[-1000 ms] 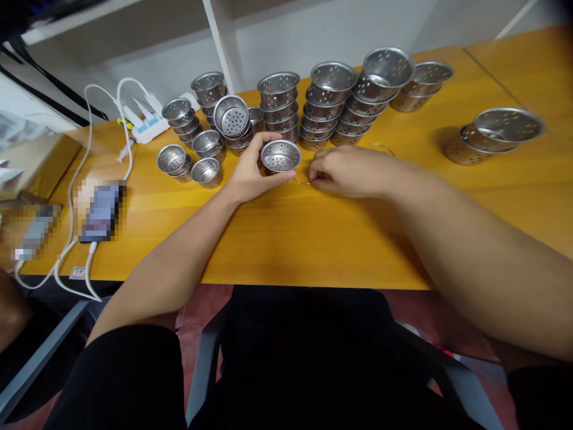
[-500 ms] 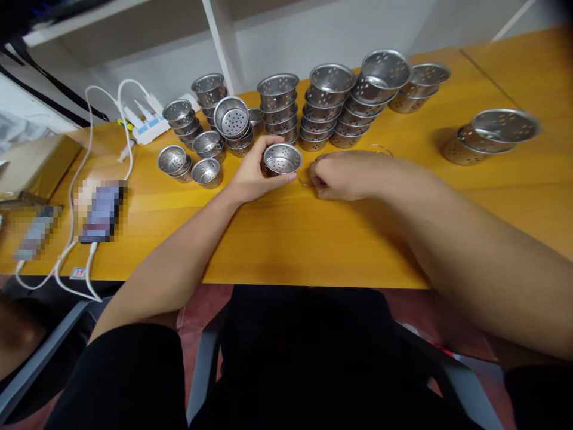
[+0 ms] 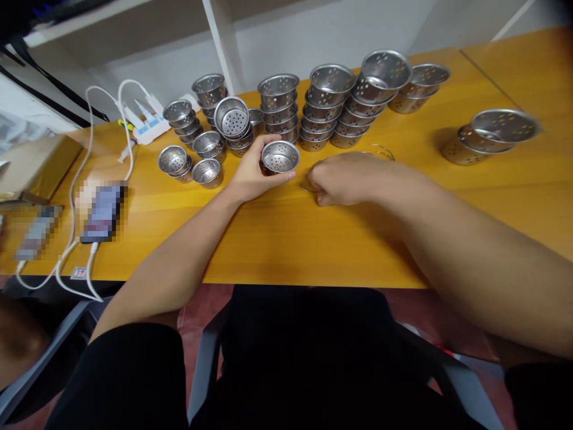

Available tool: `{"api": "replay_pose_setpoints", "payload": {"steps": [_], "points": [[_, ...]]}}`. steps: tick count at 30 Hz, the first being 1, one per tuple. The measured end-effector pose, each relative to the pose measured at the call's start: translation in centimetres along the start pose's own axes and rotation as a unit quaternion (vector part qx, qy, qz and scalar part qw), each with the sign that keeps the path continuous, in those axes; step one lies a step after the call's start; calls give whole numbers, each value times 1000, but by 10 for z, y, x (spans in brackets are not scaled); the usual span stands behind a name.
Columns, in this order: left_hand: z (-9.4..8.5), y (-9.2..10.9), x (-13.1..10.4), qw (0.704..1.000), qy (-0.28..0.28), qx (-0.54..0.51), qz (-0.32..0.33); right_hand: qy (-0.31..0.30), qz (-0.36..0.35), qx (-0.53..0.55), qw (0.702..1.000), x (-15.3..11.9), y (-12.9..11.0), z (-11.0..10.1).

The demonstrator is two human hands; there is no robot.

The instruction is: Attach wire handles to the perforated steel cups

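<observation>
My left hand is wrapped round a small perforated metal cup, its open top facing up and towards me. Just to its right, my right hand is closed in a fist low over the table. A thin wire piece curves out from under its fingers. More thin curved wire shows behind that hand; whether both belong to one piece is hidden. Stacks of similar perforated cups stand directly behind my hands, and smaller cups sit to the left.
Taller stacks line the back of the wooden table. Two nested cups lie tilted at the right. Leftward are a power strip, white cables, a phone and a cardboard box. A person's limb shows at lower left.
The cup in my left hand has shifted slightly left and up. My right hand has moved a little down towards me, still closed.
</observation>
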State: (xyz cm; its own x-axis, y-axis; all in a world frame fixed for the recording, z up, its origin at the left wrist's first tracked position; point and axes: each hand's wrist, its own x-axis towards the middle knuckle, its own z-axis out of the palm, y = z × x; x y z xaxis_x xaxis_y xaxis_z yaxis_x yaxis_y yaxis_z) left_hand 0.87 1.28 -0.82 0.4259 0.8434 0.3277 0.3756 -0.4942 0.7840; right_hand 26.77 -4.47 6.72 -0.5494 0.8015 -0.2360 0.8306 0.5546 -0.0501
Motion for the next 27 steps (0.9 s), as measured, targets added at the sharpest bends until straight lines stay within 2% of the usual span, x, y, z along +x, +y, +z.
{"api": "replay_pose_setpoints", "payload": {"steps": [5, 10, 14, 19, 24, 27], "points": [[-2, -5, 0, 1000, -1, 19, 18, 2, 7, 23, 1000, -2, 2, 1], [-4, -13, 1, 999, 13, 18, 49, -31, -12, -49, 998, -8, 0, -3], [-6, -15, 2, 996, 37, 25, 81, -10, -22, -16, 1000, -11, 6, -6], [-7, -16, 1, 994, 41, 17, 101, 22, 0, 13, 1000, -17, 26, -11], [-7, -16, 1, 994, 32, 25, 100, -34, 41, 51, 997, -20, 54, -6], [-8, -12, 0, 995, 26, 32, 93, -40, 49, 53, 997, -18, 65, -1]]}}
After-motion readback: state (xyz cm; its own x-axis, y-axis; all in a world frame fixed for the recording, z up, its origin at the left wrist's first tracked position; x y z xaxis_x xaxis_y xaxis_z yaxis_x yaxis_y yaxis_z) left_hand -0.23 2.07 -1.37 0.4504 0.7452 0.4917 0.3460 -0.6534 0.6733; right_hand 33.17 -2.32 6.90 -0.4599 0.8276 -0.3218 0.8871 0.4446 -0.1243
